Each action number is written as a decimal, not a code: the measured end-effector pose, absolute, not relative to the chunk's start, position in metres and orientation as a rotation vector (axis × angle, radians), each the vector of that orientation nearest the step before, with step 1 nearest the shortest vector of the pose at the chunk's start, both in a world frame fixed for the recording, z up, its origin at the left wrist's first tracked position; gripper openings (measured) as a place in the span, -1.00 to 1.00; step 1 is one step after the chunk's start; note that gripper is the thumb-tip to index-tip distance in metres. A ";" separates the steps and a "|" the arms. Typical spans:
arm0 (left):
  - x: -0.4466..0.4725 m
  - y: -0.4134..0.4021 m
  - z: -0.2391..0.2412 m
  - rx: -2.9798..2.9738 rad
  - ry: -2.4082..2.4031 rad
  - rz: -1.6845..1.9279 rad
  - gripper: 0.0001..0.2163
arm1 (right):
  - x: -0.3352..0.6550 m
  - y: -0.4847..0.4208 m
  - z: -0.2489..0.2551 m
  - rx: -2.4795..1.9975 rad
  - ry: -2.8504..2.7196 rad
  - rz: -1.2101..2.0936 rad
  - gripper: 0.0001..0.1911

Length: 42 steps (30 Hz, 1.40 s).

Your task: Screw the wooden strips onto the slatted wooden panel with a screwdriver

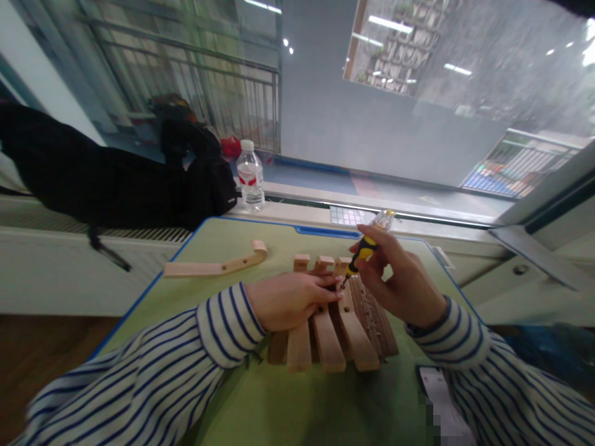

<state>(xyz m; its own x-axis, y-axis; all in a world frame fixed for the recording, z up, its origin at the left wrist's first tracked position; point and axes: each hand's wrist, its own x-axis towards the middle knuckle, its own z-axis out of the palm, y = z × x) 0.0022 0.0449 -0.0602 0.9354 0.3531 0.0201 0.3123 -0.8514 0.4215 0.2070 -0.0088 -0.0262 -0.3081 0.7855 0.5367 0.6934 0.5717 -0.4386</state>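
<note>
My right hand (395, 275) is closed around a yellow-and-black screwdriver (364, 249) with a clear handle end, its shaft slanting down to the left. The tip meets a curved wooden piece (356, 334), near a hole; any screw there is too small to make out. My left hand (290, 300) lies across the pieces, thumb and fingers closed on that same piece on either side of the tip. Beside it are two similar curved pieces, one in the middle (329, 344) and one at the left (299, 350). Beneath them is a darker slatted wooden base (379, 325) with several small holes.
A loose curved wooden piece (216, 268) with two holes lies at left on the green table (251, 402). A phone (434, 384) is near my right sleeve. A water bottle (251, 176) and a black bag (204, 186) stand by the window, behind the table's blue edge.
</note>
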 end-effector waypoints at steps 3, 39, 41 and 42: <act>0.002 0.045 -0.061 2.662 0.476 0.163 -0.61 | 0.206 -0.010 -0.025 -1.175 -2.089 0.157 -0.46; 0.002 0.045 -0.063 2.649 0.471 0.189 -0.61 | 0.205 -0.007 -0.029 -1.120 -2.089 0.047 -0.51; 0.002 0.045 -0.063 2.655 0.474 0.193 -0.60 | 0.205 -0.005 -0.030 -1.103 -2.078 0.034 -0.52; 0.002 0.045 -0.062 2.658 0.475 0.192 -0.60 | 0.206 -0.005 -0.031 -1.097 -2.073 0.030 -0.53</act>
